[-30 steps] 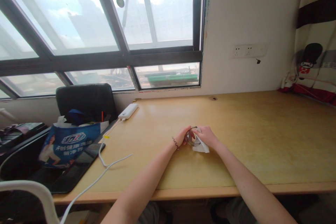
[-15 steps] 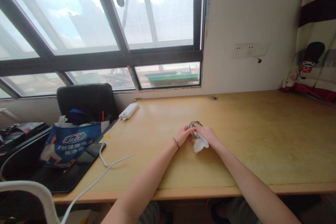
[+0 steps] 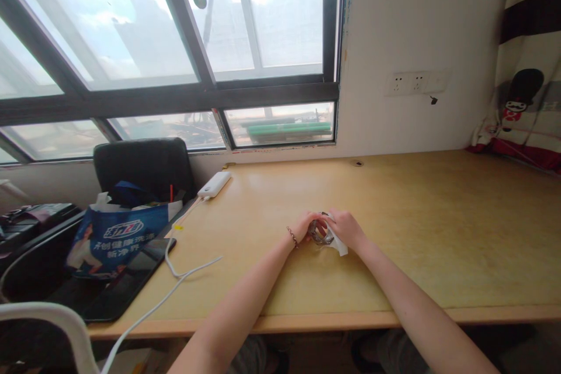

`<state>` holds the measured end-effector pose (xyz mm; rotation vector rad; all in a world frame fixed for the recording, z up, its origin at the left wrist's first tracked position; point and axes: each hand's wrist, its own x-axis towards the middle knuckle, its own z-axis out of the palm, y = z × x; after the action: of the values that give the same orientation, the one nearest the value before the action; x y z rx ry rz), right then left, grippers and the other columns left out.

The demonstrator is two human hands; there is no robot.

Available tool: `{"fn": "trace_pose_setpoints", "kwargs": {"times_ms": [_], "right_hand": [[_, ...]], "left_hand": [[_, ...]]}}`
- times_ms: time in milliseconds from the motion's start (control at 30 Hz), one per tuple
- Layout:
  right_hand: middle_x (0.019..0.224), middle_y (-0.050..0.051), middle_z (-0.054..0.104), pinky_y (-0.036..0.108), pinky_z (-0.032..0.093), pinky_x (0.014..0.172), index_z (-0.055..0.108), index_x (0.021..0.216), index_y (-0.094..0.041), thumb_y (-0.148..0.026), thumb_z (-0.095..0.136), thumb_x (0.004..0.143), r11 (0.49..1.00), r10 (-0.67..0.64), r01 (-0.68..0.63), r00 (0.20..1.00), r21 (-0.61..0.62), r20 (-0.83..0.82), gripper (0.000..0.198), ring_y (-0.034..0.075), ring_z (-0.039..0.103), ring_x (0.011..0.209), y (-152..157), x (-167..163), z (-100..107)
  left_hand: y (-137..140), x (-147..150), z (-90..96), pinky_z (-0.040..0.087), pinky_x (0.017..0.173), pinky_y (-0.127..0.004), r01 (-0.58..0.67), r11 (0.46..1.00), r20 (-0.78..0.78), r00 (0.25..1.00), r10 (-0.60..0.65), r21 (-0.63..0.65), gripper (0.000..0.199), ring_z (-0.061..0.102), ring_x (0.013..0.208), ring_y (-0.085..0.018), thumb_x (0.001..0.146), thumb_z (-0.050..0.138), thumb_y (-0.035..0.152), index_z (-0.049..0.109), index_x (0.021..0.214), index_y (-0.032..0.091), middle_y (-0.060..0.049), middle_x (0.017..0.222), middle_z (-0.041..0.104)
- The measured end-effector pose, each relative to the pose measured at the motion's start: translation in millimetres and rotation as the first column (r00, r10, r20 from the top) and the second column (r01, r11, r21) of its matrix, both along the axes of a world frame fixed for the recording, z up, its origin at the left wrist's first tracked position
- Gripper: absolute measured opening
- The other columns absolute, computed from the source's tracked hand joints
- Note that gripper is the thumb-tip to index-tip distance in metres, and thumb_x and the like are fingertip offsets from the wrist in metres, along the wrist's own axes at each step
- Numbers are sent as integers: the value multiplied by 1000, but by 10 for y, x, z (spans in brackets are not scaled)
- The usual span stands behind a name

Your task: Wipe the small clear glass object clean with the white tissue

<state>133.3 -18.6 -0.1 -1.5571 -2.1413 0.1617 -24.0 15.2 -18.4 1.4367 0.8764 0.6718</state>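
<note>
Lying between left grip (image 3: 303,228) and right grip (image 3: 347,228), the object (image 3: 324,239) gleams.

Your one camera sits on your head, facing forward and down over the desk (image 3: 438,228) towards the window (image 3: 193,58) and wall (image 3: 416,17). Your left hand (image 3: 302,228) and right hand (image 3: 347,229) appear small, at arm's reach, below the view's centre.

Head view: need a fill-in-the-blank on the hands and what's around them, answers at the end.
1. The bracelet is on the ____ wrist.
2. The sheet in the right hand is coloured ____.
3. The large printed bag is mainly ____.
4. The wall sockets sit to the ____ of the window.

Missing words: left; white; blue; right.
</note>
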Motion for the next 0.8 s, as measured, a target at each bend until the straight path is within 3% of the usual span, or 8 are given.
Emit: {"fn": "trace_pose_setpoints", "kwargs": {"times_ms": [200,400,567,700,733,800], "right_hand": [[65,7,62,22,31,53,55,76,-16,-44,33,85,1000,-5,5,994,-5,-107,37,15,56,60,1,-3,-2],[69,6,65,22,35,56,62,75,-16,-43,36,82,996,-50,21,930,-83,-364,38,15,56,62,76,-27,-44],[73,4,67,24,41,60,65,83,-15,-48,40,78,962,-86,-103,762,-252,-642,42,17,58,66,144,-17,-121],[76,5,67,25,43,57,62,93,-13,-49,41,76,913,-144,-241,563,-328,-814,45,17,60,65,163,-14,-170],[76,5,66,25,43,57,62,92,-13,-49,41,77,915,-167,-214,568,-341,-806,44,17,60,65,171,-9,-175],[73,6,65,24,41,57,62,87,-13,-46,39,79,936,-227,-56,658,-348,-718,41,17,59,65,190,13,-176]], "left_hand": [[-27,14,14,26,30,-16,-48,992,25,999,46,116,49,38,31,-5,73,41,50,64,79,7,-10,63,65],[-83,26,81,24,31,-16,-132,973,76,990,120,187,46,35,34,-3,70,50,46,62,90,7,-9,72,66],[-82,55,82,23,34,-17,-169,971,164,976,141,171,45,34,36,-2,67,57,44,62,94,8,-6,72,63],[-50,96,45,35,45,-18,-135,981,263,960,94,141,45,50,53,-8,65,61,39,60,99,9,-8,82,63],[-45,108,39,38,48,-19,-132,982,295,951,87,135,46,53,59,-10,64,63,37,58,102,11,-9,89,63],[-42,129,35,42,54,-20,-134,983,347,934,82,127,51,55,68,-12,62,65,31,52,109,14,-10,103,59]]}}
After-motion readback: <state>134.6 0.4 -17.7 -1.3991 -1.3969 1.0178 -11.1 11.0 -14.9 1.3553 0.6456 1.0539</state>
